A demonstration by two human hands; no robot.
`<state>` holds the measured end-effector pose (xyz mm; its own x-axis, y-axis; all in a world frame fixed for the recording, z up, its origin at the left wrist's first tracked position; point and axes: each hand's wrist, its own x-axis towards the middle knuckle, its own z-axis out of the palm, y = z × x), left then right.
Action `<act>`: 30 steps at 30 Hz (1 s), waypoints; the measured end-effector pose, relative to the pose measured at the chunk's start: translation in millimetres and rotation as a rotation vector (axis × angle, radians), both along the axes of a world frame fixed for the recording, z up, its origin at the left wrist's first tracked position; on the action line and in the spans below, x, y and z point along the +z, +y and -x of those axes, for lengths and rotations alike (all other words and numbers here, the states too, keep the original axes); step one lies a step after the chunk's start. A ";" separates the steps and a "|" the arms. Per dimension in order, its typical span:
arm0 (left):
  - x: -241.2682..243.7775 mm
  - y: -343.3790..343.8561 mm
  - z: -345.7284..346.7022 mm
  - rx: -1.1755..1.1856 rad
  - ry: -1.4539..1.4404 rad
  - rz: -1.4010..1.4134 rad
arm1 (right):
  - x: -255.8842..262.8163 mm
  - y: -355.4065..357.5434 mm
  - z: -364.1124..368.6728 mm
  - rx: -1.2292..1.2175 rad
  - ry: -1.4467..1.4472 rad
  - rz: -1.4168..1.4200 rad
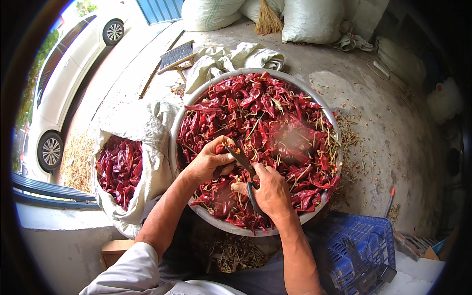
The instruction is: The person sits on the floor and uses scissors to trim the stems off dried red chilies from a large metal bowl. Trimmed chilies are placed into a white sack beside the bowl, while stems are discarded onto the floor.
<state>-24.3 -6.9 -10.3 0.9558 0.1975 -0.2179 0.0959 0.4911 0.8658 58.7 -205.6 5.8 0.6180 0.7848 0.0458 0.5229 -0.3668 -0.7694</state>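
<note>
A wide metal basin (213,222) heaped with dried red chili peppers (254,99) stands before me. Over its near half, my left hand (215,158) pinches a red chili pepper (221,149), mostly covered by the fingers. My right hand (267,188) grips black-handled scissors (241,159), whose blades point up and left and meet the chili at my left fingertips. Pale stems (254,129) stick out among the peppers. Left of the basin, a white woven sack (158,147) gapes around more dried red chilies (120,169).
A blue plastic crate (363,243) sits at my right, near the basin. Cut stems (350,140) litter the concrete floor. Behind the basin lie a crumpled sack (236,59) and a small stool (177,57). Full white sacks (311,20) and a straw broom (269,20) stand farther back. A white car (70,77) is outside, left.
</note>
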 end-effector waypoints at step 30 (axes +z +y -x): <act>0.9 -1.5 -0.7 -0.014 -0.039 0.218 | 1.2 -3.8 2.4 -0.037 -0.126 -0.044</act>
